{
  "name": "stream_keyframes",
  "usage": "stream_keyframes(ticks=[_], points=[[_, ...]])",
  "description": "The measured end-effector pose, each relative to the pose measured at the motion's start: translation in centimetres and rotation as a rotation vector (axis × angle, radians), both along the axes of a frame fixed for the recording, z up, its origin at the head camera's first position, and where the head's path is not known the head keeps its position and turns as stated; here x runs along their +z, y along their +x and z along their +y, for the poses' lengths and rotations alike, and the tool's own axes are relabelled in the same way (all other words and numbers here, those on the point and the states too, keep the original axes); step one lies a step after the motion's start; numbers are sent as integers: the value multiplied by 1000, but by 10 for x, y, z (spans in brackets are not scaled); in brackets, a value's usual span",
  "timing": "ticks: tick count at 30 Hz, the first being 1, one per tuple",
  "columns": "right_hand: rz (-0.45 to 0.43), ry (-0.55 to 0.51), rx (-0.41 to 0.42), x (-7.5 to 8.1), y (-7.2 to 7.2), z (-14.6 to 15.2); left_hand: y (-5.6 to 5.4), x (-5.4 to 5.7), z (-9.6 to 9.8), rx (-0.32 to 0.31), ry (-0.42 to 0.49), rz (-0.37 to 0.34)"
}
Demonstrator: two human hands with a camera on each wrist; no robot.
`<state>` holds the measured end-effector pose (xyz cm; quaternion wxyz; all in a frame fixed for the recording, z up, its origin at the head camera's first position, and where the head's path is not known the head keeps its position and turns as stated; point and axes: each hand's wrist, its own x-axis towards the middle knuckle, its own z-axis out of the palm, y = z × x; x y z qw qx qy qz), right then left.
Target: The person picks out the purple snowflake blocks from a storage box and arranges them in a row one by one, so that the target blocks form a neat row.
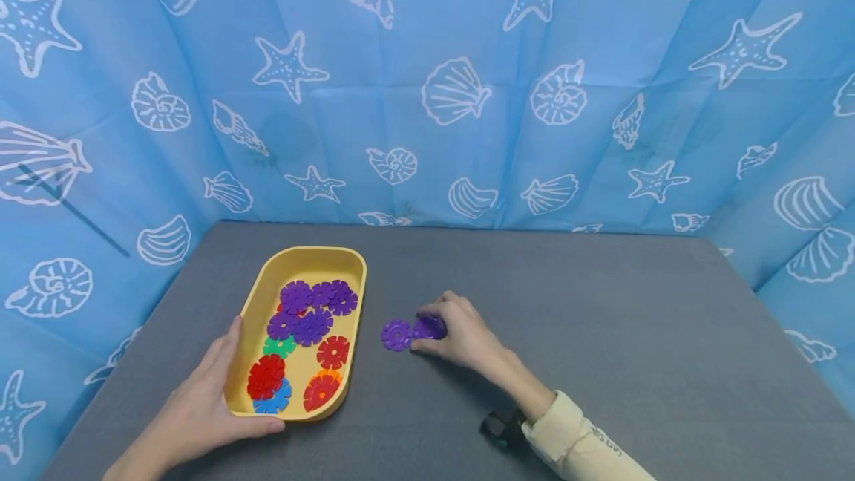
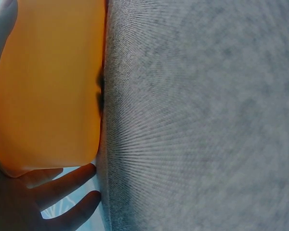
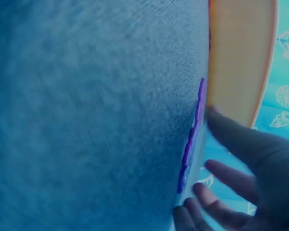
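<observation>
My left hand [image 1: 200, 399] holds the near-left corner of a yellow tray [image 1: 361, 295], thumb along the near wall and fingers along the left side. The left wrist view shows the tray's outer wall [image 2: 50, 91] close up, with fingers spread past its corner. Right of the tray, my right hand [image 1: 461, 332] holds a purple flower-shaped disc [image 1: 430, 329] by its edges, between thumb and fingertips, low at the table. A second purple disc [image 1: 397, 335] lies flat just to its left. The right wrist view shows the purple discs edge-on [image 3: 190, 137] beside the thumb.
Inside the tray lie several purple discs [image 1: 312, 326], red discs [image 1: 266, 377], a green disc [image 1: 280, 346], blue pieces [image 1: 274, 398] and an orange one partly covered. The grey table [image 1: 601, 332] is bordered by a blue curtain [image 1: 454, 154] with shell and starfish prints.
</observation>
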<state>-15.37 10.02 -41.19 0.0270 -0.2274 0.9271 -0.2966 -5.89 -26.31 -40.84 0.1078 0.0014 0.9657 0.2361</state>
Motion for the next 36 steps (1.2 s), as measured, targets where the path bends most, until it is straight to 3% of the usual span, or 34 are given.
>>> stream_keyframes(ticks=[10, 20, 27, 31, 36], points=[[-26, -276, 42, 37, 5, -33, 1, 0, 0, 1, 3, 20], [-77, -337, 183, 63, 7, -99, 2, 0, 1, -14, 21, 53], [-175, -426, 215, 60, 9, -143, 2, 0, 1, -16, 47, 71], [-231, -425, 166, 49, 9, -161, 2, 0, 1, -27, 39, 82], [-245, -323, 57, 34, 8, -169, 1, 0, 2, -24, 32, 82]])
